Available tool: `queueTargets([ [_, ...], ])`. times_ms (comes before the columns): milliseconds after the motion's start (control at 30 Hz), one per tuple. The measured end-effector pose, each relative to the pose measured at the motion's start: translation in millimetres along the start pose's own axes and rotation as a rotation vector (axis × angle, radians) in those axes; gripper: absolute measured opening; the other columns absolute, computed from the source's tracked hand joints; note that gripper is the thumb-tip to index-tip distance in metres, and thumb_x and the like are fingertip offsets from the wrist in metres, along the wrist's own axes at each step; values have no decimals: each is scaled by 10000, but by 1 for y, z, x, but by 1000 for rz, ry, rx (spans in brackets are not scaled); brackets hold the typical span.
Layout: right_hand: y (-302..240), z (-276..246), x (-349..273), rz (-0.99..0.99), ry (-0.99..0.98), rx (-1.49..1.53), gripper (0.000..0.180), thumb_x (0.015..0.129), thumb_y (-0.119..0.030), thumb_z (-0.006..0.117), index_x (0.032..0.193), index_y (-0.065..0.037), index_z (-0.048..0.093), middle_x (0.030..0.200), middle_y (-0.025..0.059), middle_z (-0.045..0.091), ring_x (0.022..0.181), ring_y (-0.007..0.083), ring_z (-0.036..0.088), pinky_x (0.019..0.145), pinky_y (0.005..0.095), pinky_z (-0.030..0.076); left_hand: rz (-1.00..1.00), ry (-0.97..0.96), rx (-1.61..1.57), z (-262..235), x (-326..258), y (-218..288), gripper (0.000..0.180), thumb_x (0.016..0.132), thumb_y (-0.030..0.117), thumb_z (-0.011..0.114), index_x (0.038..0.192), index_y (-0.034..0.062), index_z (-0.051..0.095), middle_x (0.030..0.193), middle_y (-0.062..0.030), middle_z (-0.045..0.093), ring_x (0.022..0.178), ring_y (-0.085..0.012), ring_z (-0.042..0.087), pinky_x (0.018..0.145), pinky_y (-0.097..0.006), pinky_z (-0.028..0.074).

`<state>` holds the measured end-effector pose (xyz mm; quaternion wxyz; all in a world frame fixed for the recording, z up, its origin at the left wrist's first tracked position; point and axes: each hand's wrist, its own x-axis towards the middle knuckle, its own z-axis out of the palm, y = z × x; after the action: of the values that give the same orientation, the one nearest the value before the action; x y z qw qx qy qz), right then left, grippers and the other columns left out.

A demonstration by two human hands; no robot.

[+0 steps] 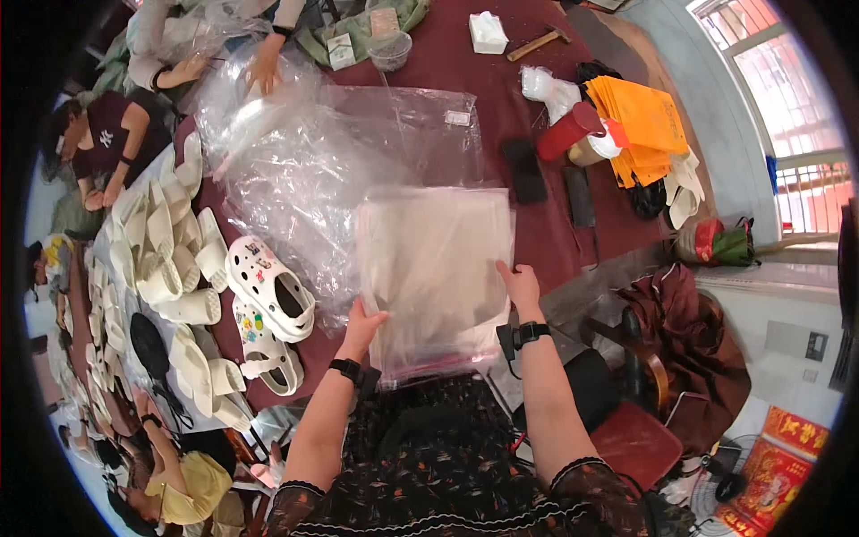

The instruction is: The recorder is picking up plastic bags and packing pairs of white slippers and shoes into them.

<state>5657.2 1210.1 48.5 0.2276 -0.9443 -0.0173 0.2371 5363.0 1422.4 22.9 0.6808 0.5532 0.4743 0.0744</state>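
Over the table [429, 67], the blurred clear bags [438, 268], perhaps a stack, point long axis fore-and-aft; the left hand [362, 329] grips their near left edge, the right hand [522, 291] their right edge, slightly farther out.

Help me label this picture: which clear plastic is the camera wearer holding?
The flat squarish stack, held at its side edges between the left hand and right hand; the loose plastic beyond and to its left lies crumpled, in neither hand.
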Motion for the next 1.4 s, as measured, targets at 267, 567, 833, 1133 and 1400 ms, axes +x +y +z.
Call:
queueTargets([
  [267, -44, -6, 47, -5, -398, 223, 871, 765, -685, 626, 1108, 115, 590, 1108, 302, 609, 1079, 382, 578, 917, 408, 445, 104, 21, 32, 1, -7, 4, 505, 748, -3, 675, 1221, -8, 498, 1071, -91, 623, 939, -186, 620, 801, -316, 517],
  [567, -171, -3, -41, -964, 388, 309, 362, 827, -220, 698, 1088, 9, 596, 1156, 205, 580, 1105, 390, 516, 949, 456, 424, 182, 197, -70, 18, -28, 8, 419, 776, -3, 669, 1177, 0, 545, 1040, -62, 644, 933, -130, 597, 802, -287, 503],
  [833, -305, 79, -99, -1539, -512, 18, 320, 779, -141, 706, 1073, -76, 595, 1131, 123, 590, 1078, 316, 544, 908, 394, 454, 9, 313, 289, 50, -53, 6, 585, 809, 197, 656, 1356, 93, 478, 1017, -216, 676, 909, -336, 676, 797, -404, 523],
  [1133, -251, 174, -152, -1688, -228, -1301, 1344, 497, -633, 812, 1436, 122, 218, 1432, 385, 283, 1324, 553, 281, 1036, 631, 295, -153, 319, 164, 48, -55, 12, 584, 800, 205, 617, 1344, 53, 471, 948, -265, 651, 896, -455, 616, 790, -530, 489],
  [1400, -260, 188, -124, -1526, -521, -911, 1228, 554, -465, 850, 1457, 36, 186, 1446, 321, 250, 1291, 538, 310, 984, 607, 396, -93, 320, 122, 41, -50, 13, 612, 790, 191, 585, 1381, 105, 450, 870, -277, 648, 848, -453, 628, 740, -506, 502],
])
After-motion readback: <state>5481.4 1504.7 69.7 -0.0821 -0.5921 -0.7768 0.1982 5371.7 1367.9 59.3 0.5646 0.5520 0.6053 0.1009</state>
